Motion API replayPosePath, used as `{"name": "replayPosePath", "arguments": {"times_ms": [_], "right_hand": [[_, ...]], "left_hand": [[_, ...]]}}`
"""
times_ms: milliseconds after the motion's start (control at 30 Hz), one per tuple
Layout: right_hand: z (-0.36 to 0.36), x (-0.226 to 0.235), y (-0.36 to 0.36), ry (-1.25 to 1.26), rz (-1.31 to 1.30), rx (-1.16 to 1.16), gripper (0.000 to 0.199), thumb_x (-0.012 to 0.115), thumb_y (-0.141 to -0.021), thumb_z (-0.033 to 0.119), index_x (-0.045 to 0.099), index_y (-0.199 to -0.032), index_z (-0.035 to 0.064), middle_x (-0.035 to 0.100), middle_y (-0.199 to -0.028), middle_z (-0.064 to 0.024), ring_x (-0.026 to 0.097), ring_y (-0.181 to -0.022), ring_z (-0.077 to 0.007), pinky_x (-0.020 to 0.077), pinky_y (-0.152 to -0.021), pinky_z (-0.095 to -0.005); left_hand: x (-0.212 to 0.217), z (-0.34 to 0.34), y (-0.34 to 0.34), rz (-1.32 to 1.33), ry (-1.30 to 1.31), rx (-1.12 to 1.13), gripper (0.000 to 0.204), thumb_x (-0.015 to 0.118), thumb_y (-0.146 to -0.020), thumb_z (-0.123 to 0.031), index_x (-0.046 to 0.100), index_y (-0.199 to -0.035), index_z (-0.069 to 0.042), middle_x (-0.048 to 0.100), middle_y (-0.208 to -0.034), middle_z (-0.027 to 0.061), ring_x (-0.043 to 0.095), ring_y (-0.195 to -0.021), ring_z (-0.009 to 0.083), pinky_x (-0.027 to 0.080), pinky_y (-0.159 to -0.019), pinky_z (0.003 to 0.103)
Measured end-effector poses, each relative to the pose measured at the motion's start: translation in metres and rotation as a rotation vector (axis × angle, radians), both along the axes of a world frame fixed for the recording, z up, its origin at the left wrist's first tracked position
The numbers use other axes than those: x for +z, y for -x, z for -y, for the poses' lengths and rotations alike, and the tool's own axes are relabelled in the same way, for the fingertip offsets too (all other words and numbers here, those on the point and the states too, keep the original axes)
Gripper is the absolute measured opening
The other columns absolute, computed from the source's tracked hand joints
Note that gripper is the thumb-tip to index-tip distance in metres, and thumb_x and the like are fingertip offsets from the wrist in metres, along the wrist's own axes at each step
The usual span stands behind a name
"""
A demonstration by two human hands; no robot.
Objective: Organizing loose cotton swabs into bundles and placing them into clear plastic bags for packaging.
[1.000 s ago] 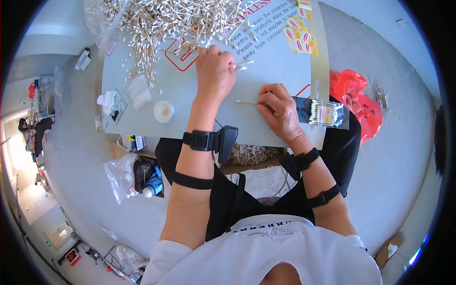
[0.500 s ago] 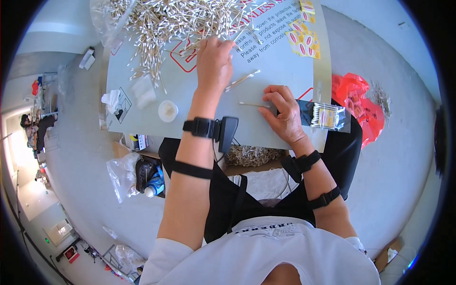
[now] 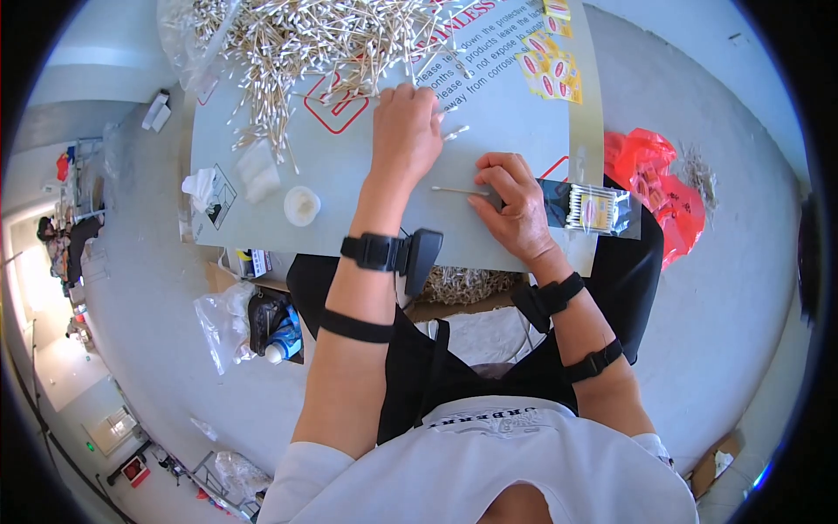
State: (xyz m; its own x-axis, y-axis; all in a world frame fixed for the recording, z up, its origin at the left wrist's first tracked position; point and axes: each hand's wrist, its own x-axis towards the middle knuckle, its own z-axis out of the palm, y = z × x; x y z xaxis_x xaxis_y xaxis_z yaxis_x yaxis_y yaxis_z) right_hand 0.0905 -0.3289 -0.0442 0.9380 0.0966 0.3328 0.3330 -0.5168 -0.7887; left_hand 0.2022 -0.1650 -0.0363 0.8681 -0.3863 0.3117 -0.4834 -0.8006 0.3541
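A big loose heap of cotton swabs (image 3: pixel 349 39) spreads over the far part of the table. Just on its near side, my left hand (image 3: pixel 408 131) points downward with curled, closed fingers. A swab tip sticks out beside them; the fingertips are mostly hidden. Two or so loose swabs (image 3: pixel 456 133) lie right of that hand, partly covered by it. My right hand (image 3: pixel 515 210) rests low over the table, thumb and fingers closed on a cotton swab (image 3: pixel 458 190) that points left. Beside its wrist lies a clear packet of swabs (image 3: pixel 598 210) with a dark end and a yellow label.
Yellow-and-white label cards (image 3: pixel 550 74) lie at the far right. A round white tub (image 3: pixel 302 206), a white pad (image 3: pixel 258 170) and a crumpled tissue (image 3: pixel 201 188) sit at left. Red plastic bags (image 3: pixel 659 192) are on the floor; a box of swabs (image 3: pixel 463 286) stands under the table's near edge.
My left hand has drawn back from the heap, nearer and slightly right, now partly covering the loose swabs. My right hand keeps its hold, almost still.
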Motion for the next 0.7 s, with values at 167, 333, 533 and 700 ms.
{"name": "replayPosePath", "arguments": {"times_ms": [167,333,533,700], "right_hand": [[-0.005,0.003,0.000,-0.007,0.039,-0.052,0.037,0.073,-0.065,0.000,0.060,-0.099,0.0024,0.057,-0.112,-0.0117,0.056,-0.102,-0.0334,0.0492,-0.084,-0.0400],[-0.009,0.004,0.005,0.287,0.103,-0.071,0.045,0.072,-0.067,0.004,0.061,-0.111,0.0026,0.056,-0.119,-0.0126,0.053,-0.110,-0.0343,0.0453,-0.091,-0.0422],[-0.001,-0.003,0.022,0.232,0.107,-0.094,0.038,0.070,-0.070,0.003,0.063,-0.107,0.0013,0.059,-0.115,-0.0125,0.056,-0.104,-0.0328,0.0462,-0.089,-0.0421],[0.002,0.000,0.022,0.169,0.052,-0.094,0.032,0.071,-0.071,0.002,0.063,-0.102,-0.0006,0.059,-0.112,-0.0127,0.056,-0.102,-0.0327,0.0469,-0.088,-0.0419]], "left_hand": [[-0.004,0.002,0.049,0.003,0.116,0.024,0.015,0.067,-0.077,-0.005,0.056,-0.087,-0.007,0.055,-0.091,0.0107,0.052,-0.090,0.0330,0.042,-0.073,0.046],[-0.008,0.019,0.093,0.012,0.153,0.044,0.018,0.066,-0.073,-0.002,0.055,-0.086,-0.006,0.053,-0.090,0.0100,0.051,-0.087,0.0328,0.041,-0.074,0.045],[-0.003,0.021,0.097,-0.098,0.295,-0.084,0.015,0.065,-0.072,0.002,0.057,-0.082,-0.006,0.055,-0.086,0.0089,0.051,-0.087,0.0325,0.042,-0.078,0.044],[-0.003,-0.005,0.048,0.016,0.377,0.075,0.016,0.068,-0.074,-0.001,0.060,-0.087,-0.006,0.061,-0.085,0.0096,0.056,-0.085,0.0320,0.045,-0.079,0.040]]}}
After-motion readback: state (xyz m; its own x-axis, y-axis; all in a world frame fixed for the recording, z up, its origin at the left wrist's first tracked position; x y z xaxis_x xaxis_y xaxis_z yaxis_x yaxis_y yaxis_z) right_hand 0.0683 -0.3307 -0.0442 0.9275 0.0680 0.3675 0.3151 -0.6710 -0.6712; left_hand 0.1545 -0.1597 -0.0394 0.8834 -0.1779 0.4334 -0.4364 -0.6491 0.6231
